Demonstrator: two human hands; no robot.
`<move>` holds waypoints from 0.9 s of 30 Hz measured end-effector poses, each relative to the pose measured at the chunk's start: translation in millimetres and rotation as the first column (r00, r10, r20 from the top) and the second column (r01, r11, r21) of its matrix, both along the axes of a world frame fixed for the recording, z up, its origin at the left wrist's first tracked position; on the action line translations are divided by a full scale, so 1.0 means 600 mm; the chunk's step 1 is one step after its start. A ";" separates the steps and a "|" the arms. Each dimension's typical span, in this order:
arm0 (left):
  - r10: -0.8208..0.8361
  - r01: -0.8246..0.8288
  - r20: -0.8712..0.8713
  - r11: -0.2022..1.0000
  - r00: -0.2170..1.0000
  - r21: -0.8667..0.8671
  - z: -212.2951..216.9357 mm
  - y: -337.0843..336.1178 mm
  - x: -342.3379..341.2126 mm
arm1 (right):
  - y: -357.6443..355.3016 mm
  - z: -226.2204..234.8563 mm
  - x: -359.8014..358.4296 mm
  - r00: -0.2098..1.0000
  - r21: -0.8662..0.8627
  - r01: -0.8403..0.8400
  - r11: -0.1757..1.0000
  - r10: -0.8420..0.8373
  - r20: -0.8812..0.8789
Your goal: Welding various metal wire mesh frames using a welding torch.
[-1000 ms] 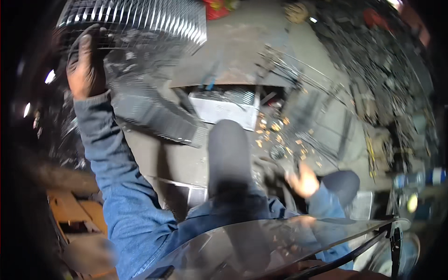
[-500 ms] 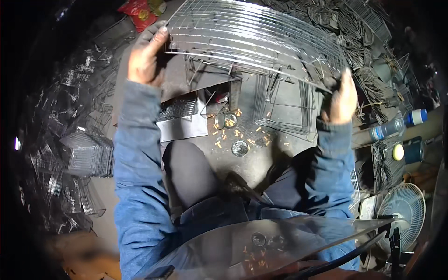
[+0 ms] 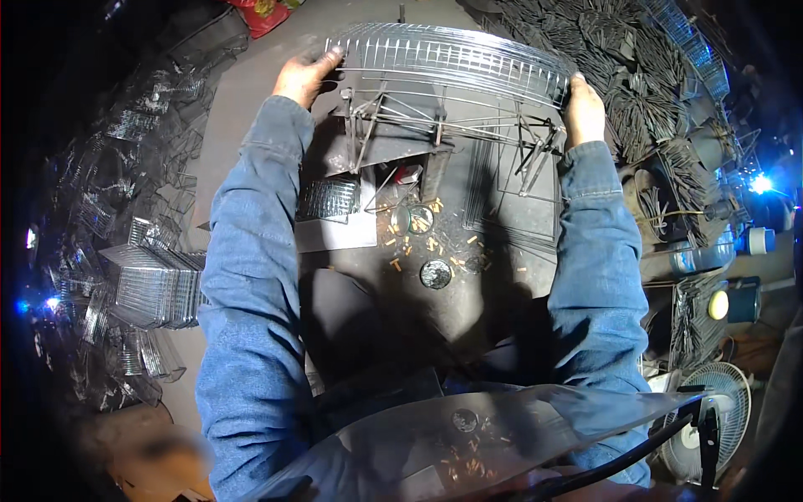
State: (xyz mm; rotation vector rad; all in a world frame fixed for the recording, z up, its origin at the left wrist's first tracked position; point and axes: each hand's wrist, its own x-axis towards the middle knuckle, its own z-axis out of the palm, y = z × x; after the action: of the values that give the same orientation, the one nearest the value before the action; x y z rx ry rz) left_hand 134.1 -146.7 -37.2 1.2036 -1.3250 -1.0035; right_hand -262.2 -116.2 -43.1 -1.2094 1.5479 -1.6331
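Note:
A wire grid panel (image 3: 452,57) stretches between my two hands at the far side, seen at a low slant. My left hand (image 3: 308,77) grips its left end with the thumb on top. At the opposite end my right hand (image 3: 585,110) is closed on the panel, fingers partly hidden. Just below the panel stands a frame of welded metal rods (image 3: 439,130); whether the two touch, I cannot tell. Several flat rectangular wire frames (image 3: 510,213) lie to the right under the rods, and a small wire grid (image 3: 328,201) rests on the left.
Stacked wire baskets (image 3: 155,284) stand at left amid heaps of wire pieces. Bundled rods (image 3: 627,92) fill the far right. Cigarette butts and a round dish (image 3: 436,274) lie on the floor. A bottle (image 3: 701,258) and fan (image 3: 711,418) are at right. A clear visor (image 3: 502,435) crosses the bottom.
Both arms reach farther forward, and the right hand has come up and leftward. The panel has tilted to a flatter slant over the rod frame. Bright bluish lights now show at both sides.

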 end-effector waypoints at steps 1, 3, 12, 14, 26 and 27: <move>-0.007 0.003 0.152 1.000 0.988 0.028 0.007 0.011 -0.002 | 0.001 -0.012 -0.013 0.999 -0.050 0.014 0.999 -0.016 -0.042; -0.005 -0.031 0.419 0.996 0.908 0.079 0.000 0.060 0.010 | 0.026 -0.017 -0.001 0.918 -0.065 0.048 0.997 -0.070 -0.390; -0.181 0.182 -0.177 0.983 0.967 -0.012 -0.082 0.164 -0.024 | 0.000 -0.045 -0.080 0.942 0.187 0.211 0.959 -0.149 -0.300; -0.274 0.268 0.024 0.954 0.962 0.131 -0.072 0.230 -0.001 | 0.079 -0.045 0.022 0.950 -0.141 0.227 0.964 -0.251 -0.185; 0.469 -0.259 -0.020 0.523 0.883 0.812 -0.443 1.001 0.341 | 0.217 -0.161 0.145 0.896 0.343 -0.411 0.845 0.443 -0.018; 0.344 -0.356 0.252 0.283 0.905 0.891 -0.520 1.073 0.331 | 0.196 -0.160 0.115 0.911 0.362 -0.368 0.856 0.410 -0.042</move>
State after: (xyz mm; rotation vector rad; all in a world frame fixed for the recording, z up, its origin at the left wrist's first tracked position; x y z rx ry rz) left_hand 332.4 497.2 -349.1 2.2450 -0.2825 -1.4546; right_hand -193.1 1.4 -139.3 -1.3323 1.4624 -0.9935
